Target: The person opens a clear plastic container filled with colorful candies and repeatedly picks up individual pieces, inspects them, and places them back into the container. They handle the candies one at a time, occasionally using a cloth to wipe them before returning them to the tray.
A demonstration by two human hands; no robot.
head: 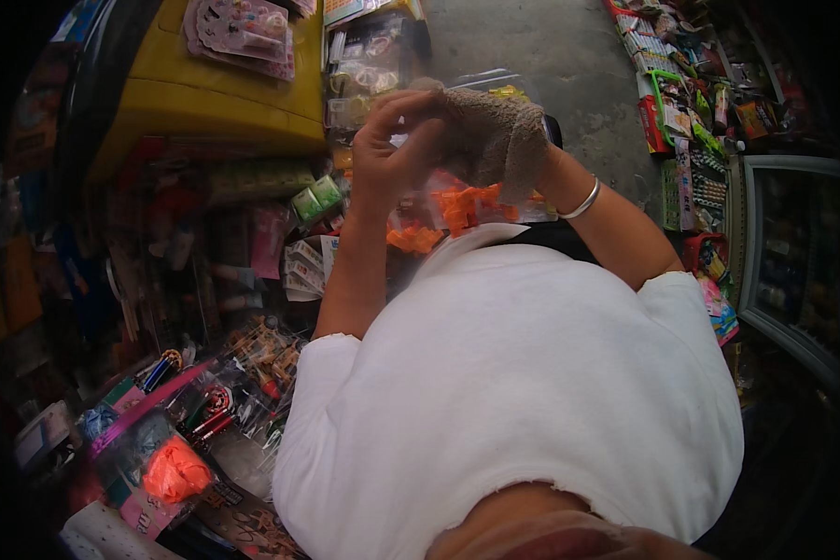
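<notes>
A brown-grey terry cloth [493, 122] hangs in folds in front of my chest. My right hand [547, 164] holds it, with the fingers mostly hidden under the fabric and a silver bangle [584, 197] on the wrist. At the cloth's left edge is my left hand [402, 150], its fingers bent and its thumb pointing toward the cloth. Its fingertips meet the cloth there, but blur and shadow hide whether they pinch it or something small. Below both hands lie bright orange plastic pieces [462, 206], partly covered by clear wrapping.
A yellow, black-edged surface [217, 105] at upper left bears pink packaged toys [245, 35]. Packaged goods crowd the left side, including a bagged orange bundle [176, 470]. Grey concrete floor [532, 35] runs ahead. At right are stocked racks [693, 91] and a framed glass door [794, 259].
</notes>
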